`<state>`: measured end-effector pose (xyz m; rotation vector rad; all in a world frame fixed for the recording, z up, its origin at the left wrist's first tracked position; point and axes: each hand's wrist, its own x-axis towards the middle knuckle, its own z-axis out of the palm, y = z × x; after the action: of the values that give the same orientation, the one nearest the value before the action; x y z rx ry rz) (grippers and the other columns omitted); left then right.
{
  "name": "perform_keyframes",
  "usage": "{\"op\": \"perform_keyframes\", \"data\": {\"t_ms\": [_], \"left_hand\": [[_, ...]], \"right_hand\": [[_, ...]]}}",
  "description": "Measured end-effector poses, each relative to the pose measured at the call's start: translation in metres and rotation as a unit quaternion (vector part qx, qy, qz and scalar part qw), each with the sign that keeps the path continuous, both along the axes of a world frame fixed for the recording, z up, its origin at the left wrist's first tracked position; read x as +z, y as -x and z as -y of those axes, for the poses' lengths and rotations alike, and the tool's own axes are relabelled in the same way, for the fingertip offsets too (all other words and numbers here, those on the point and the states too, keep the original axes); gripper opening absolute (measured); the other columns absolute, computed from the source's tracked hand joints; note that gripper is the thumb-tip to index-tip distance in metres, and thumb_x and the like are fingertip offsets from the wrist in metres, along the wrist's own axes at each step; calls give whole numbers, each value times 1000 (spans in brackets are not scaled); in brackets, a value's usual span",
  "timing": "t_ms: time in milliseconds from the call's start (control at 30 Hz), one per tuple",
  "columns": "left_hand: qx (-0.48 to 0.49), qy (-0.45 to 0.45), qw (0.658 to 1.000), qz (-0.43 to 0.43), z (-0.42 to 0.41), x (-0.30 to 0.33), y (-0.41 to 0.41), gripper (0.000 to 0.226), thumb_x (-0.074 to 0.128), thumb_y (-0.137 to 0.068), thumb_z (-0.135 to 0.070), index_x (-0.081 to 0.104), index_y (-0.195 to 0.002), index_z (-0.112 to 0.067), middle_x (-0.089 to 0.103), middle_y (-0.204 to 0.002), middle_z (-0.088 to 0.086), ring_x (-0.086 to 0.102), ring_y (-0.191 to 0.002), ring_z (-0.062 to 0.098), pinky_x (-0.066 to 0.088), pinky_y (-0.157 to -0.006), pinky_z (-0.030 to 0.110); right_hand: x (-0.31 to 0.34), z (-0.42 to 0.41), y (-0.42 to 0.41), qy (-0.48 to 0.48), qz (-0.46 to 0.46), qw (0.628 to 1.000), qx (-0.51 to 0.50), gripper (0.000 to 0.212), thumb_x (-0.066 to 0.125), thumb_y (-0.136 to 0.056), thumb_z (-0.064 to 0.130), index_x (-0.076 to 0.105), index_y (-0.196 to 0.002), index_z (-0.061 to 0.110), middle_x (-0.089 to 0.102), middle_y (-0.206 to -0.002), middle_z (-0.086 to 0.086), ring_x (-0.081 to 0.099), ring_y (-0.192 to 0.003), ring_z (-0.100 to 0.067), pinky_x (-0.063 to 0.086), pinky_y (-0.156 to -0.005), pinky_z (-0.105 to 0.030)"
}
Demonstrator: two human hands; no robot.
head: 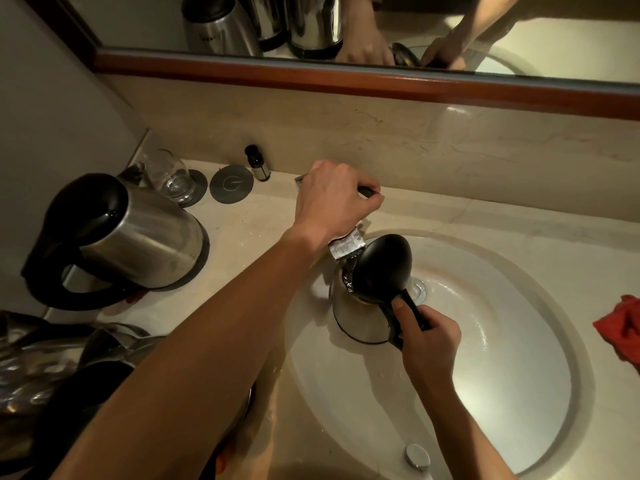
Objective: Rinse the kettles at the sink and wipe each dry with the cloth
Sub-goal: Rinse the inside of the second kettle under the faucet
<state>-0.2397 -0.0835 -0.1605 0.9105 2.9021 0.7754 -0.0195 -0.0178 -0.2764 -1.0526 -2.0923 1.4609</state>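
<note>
A steel kettle [360,320] with its black lid flipped up stands in the white sink [519,341], right under the chrome tap spout [346,245]. My right hand [427,341] grips its black handle. My left hand [334,199] grips the tap lever at the back of the basin. A second steel kettle [138,237] with a black handle stands on the counter to the left. More kettles [69,358] crowd the lower left corner. A red cloth [620,327] lies on the counter at the right edge.
A drinking glass [171,178] on a coaster, a grey round coaster [231,183] and a small dark bottle [258,164] stand along the back wall. The mirror [381,26] above reflects kettles and my hands. A chrome plug [417,455] lies at the sink's near rim.
</note>
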Motion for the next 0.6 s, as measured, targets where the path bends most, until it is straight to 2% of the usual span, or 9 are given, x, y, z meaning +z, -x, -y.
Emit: {"op": "perform_keyframes", "data": {"t_ms": [167,600], "left_hand": [[-3,3,1000,2,0,0,0,20,62,-84,-42,79,-90,-33,75,-77,-6,65,-81,20,47,-77,31],[-1,10,1000,0,0,-1,0,21,61,-85,-43,79,-91,-34,76,-81,-7,65,-86,21,44,-76,30]], "right_hand": [[2,0,1,-2,-4,1000,0,72,63,-75,62,61,-61,-8,49,-57,-31,46,-57,-47,44,-54,-49],[-3,-1,0,-9,1,1000,-3,70,64,-76,62,63,-61,-6,50,-57,-30,48,-56,-48,47,-55,-52]]}}
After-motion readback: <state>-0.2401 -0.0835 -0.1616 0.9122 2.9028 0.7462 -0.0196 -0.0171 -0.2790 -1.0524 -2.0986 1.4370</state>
